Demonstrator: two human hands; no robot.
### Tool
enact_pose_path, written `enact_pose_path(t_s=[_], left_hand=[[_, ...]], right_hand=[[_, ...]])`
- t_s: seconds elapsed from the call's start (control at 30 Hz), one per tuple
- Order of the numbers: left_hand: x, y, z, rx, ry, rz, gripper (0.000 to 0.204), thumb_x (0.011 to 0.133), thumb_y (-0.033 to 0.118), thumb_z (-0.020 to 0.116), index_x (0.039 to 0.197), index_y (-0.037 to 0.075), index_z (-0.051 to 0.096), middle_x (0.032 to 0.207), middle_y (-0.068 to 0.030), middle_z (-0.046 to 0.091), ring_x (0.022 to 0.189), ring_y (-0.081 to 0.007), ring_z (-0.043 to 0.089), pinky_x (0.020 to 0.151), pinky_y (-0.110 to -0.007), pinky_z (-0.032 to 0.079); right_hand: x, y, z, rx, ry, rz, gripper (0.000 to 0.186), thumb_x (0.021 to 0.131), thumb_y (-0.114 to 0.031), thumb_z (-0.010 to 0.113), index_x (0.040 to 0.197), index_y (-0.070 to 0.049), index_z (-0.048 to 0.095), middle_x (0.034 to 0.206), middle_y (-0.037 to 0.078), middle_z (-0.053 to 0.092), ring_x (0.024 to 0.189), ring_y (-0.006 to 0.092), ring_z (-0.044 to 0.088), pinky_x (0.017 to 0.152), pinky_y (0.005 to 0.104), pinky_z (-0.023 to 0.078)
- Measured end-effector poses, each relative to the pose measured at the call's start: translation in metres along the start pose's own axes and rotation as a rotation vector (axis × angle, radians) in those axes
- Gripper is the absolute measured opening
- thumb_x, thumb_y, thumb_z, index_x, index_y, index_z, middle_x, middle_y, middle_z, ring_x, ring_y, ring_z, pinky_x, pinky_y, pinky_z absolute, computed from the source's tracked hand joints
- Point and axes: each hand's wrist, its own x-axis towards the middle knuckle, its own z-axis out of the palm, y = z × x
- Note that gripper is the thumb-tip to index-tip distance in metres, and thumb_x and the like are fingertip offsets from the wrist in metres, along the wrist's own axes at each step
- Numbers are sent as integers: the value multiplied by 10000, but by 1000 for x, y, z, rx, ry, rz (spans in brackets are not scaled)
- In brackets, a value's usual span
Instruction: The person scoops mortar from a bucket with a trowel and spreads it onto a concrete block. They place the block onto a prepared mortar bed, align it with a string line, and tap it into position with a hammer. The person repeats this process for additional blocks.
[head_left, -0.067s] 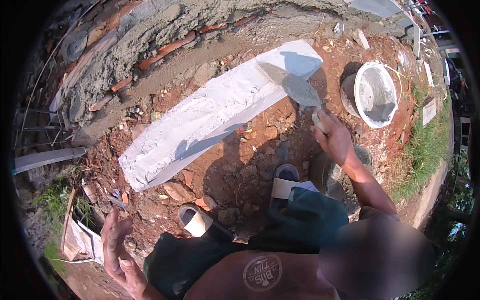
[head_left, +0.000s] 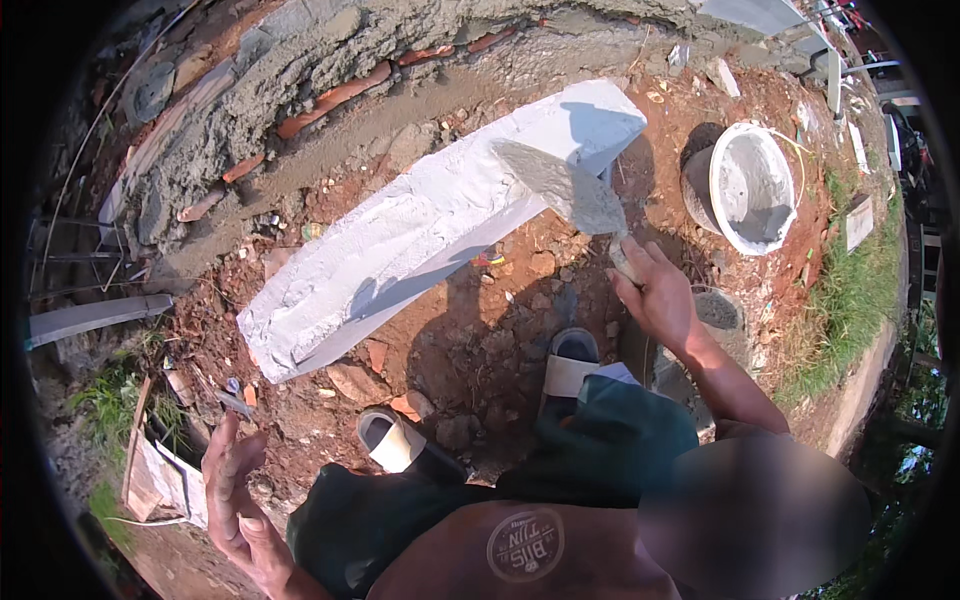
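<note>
A long pale block (head_left: 430,215) lies slantwise on the soil, its top coated with rough, whitish mortar. My right hand (head_left: 655,290) is closed round the handle of a trowel (head_left: 570,188). The trowel's grey, mortar-smeared blade lies across the block's right part, its tip over the coated top. Whether the blade touches the mortar is hard to tell. At the lower left my left hand (head_left: 240,500) is raised with fingers apart, holding nothing, away from the block.
A bucket (head_left: 718,195) with grey mortar inside stands tilted at the right. Nearer me is another mortar-crusted container (head_left: 715,330). Beyond the block runs a low wall (head_left: 330,60) of wet mortar and bricks. My sandalled feet (head_left: 573,365) are on stony soil.
The trowel has slid slightly left along the block, and my right hand has moved a little left and down with it. My left hand is nearly still.
</note>
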Motion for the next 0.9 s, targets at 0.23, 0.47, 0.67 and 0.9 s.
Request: enact_pose_path(t_s=[0.23,0.47,0.67,0.9], left_hand=[[1,1,3,-99,8,-65,651,878,534,495,1174,-43,553,1253,-253,505,1025,-287,589,835,-367,473],[-4,-1,1,-163,36,-47,632,864,524,534,1159,-34,571,1249,-249,512,1028,-300,585,826,-373,476],[-4,4,0,-165,35,-64,644,852,540,541,1161,-25,574,1254,-252,508,1017,-294,587,834,-381,474],[-6,5,-2,-106,20,-44,659,873,563,495,1168,-23,562,1246,-252,513,1016,-294,587,868,-393,467]], right_hand=[[-21,-52,30,116,-166,-342,430,780,-273,693,1146,-84,570,821,109,517,721,301,583,570,387,498],[-11,-39,69,49,-75,-408,442,760,-226,688,1171,-116,570,905,98,521,819,276,562,677,386,507],[-11,-56,39,-4,-125,-453,431,786,-234,666,1206,-217,572,976,84,517,870,261,556,709,365,498],[45,-60,18,-182,-18,-208,494,804,-206,668,1266,-108,524,923,115,518,859,295,552,726,379,474]])
